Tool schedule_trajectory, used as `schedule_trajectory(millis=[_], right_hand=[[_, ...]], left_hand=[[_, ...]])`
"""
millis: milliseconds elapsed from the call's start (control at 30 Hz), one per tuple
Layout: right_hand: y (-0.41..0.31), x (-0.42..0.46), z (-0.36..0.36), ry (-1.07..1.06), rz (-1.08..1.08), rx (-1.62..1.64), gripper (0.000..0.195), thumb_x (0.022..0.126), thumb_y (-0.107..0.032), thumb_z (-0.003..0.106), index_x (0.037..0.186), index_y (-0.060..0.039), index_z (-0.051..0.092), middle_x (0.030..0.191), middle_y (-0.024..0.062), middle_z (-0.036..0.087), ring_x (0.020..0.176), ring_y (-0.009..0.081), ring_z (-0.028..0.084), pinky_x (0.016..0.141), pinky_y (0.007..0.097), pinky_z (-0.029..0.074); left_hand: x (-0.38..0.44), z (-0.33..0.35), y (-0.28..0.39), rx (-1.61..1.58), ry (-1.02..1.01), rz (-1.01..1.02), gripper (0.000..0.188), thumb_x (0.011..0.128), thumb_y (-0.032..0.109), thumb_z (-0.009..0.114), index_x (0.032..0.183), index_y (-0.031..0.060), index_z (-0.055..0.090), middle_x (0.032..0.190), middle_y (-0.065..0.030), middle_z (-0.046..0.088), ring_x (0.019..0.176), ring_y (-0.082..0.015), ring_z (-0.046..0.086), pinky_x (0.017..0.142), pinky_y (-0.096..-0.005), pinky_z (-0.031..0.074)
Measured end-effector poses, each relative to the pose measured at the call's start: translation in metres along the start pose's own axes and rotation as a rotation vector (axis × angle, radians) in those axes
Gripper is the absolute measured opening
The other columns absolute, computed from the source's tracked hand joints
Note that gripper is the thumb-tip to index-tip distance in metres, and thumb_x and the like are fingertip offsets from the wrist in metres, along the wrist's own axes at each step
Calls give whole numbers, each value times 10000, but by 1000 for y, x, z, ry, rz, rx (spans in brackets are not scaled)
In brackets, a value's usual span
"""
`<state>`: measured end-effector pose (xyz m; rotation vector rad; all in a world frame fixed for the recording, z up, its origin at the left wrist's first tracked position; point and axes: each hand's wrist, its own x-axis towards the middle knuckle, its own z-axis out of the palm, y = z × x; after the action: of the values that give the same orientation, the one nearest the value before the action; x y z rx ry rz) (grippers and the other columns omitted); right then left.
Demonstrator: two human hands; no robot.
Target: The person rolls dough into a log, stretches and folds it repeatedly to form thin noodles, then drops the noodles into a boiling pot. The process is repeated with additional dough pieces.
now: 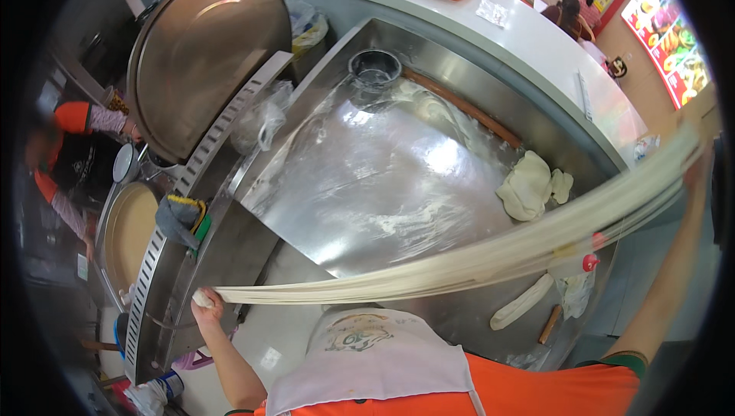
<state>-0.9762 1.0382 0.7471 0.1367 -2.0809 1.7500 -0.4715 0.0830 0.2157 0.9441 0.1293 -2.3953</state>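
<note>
A long bundle of pulled noodle strands (402,287) stretches between my two hands, blurred towards the right. My left hand (208,306) grips its left end, where a lump of dough shows at the fist. Far out at the right, my right hand (696,169) is on the other end, blurred and partly hidden by the strands. Beyond the bundle lie a large piece of dough (525,186) and a smaller one (561,185) on the floured steel worktop (367,186). A dough roll (521,302) lies on the near side of the strands.
A black bowl (375,68) and a wooden rolling pin (462,107) sit at the worktop's far side. A short wooden stick (550,324) lies near right. At left are a slotted steel ledge (150,261), a large round lid (212,60), a pot (131,238) and a co-worker (74,157).
</note>
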Motion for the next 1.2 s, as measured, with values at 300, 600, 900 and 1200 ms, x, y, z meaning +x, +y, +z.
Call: schedule_trajectory(millis=[300, 600, 900, 1200], right_hand=[[223, -57, 360, -943, -314, -763, 594, 972, -390, 351, 1459, -79, 217, 1536, 146, 111, 1397, 325, 152, 1133, 358, 128], [439, -119, 379, -30, 661, 583, 635, 952, -467, 327, 1264, 67, 473, 1278, 159, 521, 1170, 310, 477, 1011, 381, 336], [335, -157, 367, 20, 858, 1246, 916, 866, -655, 213, 1337, 123, 328, 1381, 236, 394, 1261, 375, 391, 1074, 470, 282], [194, -43, 269, -31, 533, 1015, 763, 928, -575, 247, 1272, 83, 425, 1275, 235, 495, 1185, 375, 468, 1036, 470, 355]], left_hand=[[-144, 11, 123, 26, 168, 540, 151, 833, 138, 483, 784, -2, 513, 766, -155, 539, 676, -255, 584, 655, -357, 590], [-82, 54, -66, 438, 344, 394, 174, 880, 177, 440, 760, 93, 534, 681, -18, 557, 617, -179, 567, 579, -295, 539], [-104, 88, -82, 573, 162, 351, 114, 834, 174, 527, 731, 125, 537, 658, -10, 559, 591, -160, 573, 537, -306, 516], [-177, 84, 196, 256, -605, 470, 284, 941, 194, 464, 1162, 21, 509, 1052, -79, 572, 917, -171, 575, 778, -296, 546]])
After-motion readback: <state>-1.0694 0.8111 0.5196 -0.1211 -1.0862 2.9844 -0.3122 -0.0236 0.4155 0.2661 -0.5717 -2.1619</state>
